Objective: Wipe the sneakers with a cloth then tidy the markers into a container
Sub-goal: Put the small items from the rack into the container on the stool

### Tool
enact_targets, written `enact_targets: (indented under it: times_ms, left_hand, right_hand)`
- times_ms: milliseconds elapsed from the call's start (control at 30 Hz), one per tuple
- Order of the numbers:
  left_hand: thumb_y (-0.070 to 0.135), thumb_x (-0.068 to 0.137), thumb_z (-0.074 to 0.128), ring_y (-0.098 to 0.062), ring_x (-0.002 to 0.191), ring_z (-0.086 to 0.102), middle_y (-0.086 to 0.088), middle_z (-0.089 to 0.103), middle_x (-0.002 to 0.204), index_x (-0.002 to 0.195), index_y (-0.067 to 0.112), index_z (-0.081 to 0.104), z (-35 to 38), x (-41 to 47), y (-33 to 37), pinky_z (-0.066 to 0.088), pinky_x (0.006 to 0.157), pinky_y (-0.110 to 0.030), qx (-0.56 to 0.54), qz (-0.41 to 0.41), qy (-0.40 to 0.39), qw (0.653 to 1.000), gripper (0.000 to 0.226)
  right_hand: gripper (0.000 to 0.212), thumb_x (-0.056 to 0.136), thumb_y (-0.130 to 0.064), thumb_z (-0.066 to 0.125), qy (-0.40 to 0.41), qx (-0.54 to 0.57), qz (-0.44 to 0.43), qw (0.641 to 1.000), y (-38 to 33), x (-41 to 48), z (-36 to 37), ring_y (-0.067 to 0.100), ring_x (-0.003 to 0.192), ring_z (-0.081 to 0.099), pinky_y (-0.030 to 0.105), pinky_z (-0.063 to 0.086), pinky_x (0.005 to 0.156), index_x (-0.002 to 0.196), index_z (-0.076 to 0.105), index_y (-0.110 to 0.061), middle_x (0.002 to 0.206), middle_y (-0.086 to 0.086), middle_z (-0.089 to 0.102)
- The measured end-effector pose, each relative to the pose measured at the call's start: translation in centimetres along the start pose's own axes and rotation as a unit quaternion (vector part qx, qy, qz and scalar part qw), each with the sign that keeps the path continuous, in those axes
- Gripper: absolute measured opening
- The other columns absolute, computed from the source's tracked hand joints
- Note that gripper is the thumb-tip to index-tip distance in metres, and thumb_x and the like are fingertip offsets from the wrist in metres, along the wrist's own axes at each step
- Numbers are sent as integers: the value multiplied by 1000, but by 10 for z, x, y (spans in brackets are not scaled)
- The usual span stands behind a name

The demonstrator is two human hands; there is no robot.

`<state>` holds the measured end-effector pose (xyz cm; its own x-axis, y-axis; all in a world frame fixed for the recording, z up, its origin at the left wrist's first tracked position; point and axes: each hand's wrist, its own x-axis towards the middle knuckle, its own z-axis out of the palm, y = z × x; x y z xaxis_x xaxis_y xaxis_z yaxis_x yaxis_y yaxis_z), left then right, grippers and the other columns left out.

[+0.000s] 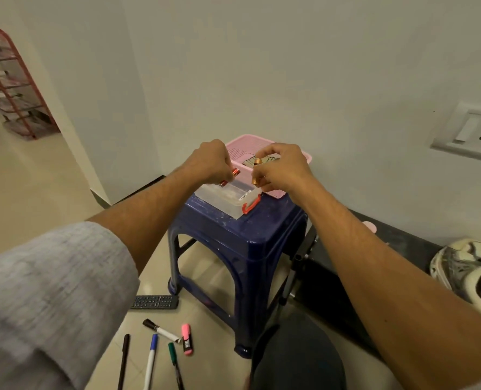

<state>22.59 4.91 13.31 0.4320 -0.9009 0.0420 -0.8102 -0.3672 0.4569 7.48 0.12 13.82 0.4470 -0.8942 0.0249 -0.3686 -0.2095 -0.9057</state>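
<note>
Two hands reach out over a blue plastic stool (233, 240), each closed around small cylinders that look like batteries. The left hand (209, 161) is curled shut on a red battery (230, 177) whose ends stick out below the fingers. The right hand (282, 167) pinches two copper-topped batteries (256, 171), one showing above the thumb and one below.

Both hands hover just above a clear plastic box (228, 199) with a red latch, which sits on the stool's top. Behind it, touching or just beside it, stands a pink basket (304, 157) with a folded bit of patterned material inside, mostly hidden by the right hand.

Five pens lie loose on the tiled floor in front of the stool: a black-capped white marker (160, 329), a pink highlighter (187, 339) touching its tip, a green marker (174, 358), a blue-capped white marker (150, 358) and a dark pen (124, 358). None of them is in a container. A dark remote control (155, 302) lies just beside the stool's near left leg.

One white and grey sneaker (464, 271) rests at the far right, on a dark strip along the wall, well apart from the hands. No cloth can be told for certain.
</note>
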Motion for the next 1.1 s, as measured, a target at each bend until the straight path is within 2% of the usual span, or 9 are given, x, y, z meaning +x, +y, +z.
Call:
enact_targets:
  times_ms: [133,200,267,333,500,667,867,1000,1100]
  left_hand:
    - [10,79,77,-22,78,67,-16,66,113,107,4,69,7,13,-5,51,55,-21,-7,-8,0,1000,30]
    - [9,79,76,-23,80,68,-17,66,114,110,3,68,10,18,-9,52,56,-22,-8,-12,-2,1000,33]
    - [10,80,76,-26,86,68,-17,65,116,115,3,65,13,21,-12,57,65,-27,-8,-17,-3,1000,38]
    - [10,80,76,-28,91,68,-17,64,118,117,3,64,17,23,-15,59,76,-33,-9,-19,-3,1000,40]
    - [10,79,76,-26,90,68,-16,65,118,113,3,66,23,30,-18,58,78,-32,-12,-5,5,1000,36]
    - [12,78,78,-24,89,67,-13,68,110,114,5,66,28,35,-19,58,81,-35,6,-12,-10,1000,39]
    - [12,81,76,-23,87,67,-12,68,107,114,5,66,37,41,-19,57,78,-32,30,-15,-16,999,35]
    - [10,82,73,-22,85,66,-12,68,105,114,5,64,42,45,-20,55,73,-29,36,-17,-19,999,33]
    - [9,83,72,-22,85,66,-12,68,105,112,5,65,46,47,-23,56,77,-31,39,-22,-26,999,30]
  right_hand:
    - [26,72,7,75,-15,-62,-19,998,-7,13,11,21,63,72,37,62,62,89,65,-10,80,9,70]
    - [24,74,3,76,-16,-117,-31,992,-8,19,17,18,61,71,33,60,55,89,63,-10,80,5,69]
    - [20,76,-1,76,-19,-166,-38,985,-9,24,22,14,57,68,25,49,44,87,62,-11,81,3,67]
    - [18,77,-5,78,-36,-191,-33,980,-7,28,26,10,49,63,21,41,41,84,63,-10,76,2,67]
    - [17,72,-13,85,-49,-232,-24,971,-2,37,33,9,47,60,25,46,50,74,68,-9,70,4,69]
    - [20,73,-11,83,-38,-279,-6,960,2,50,42,17,64,66,35,59,65,87,69,-6,73,4,68]
    - [31,75,-9,79,-49,-305,10,951,5,55,53,22,81,66,35,57,68,100,61,-10,88,4,65]
    - [24,84,-13,72,-26,-344,-31,938,5,54,52,20,79,59,30,44,61,97,51,-13,89,3,58]
    - [22,86,-12,69,-11,-356,-60,933,6,54,52,19,77,56,29,43,60,97,49,-15,86,3,55]
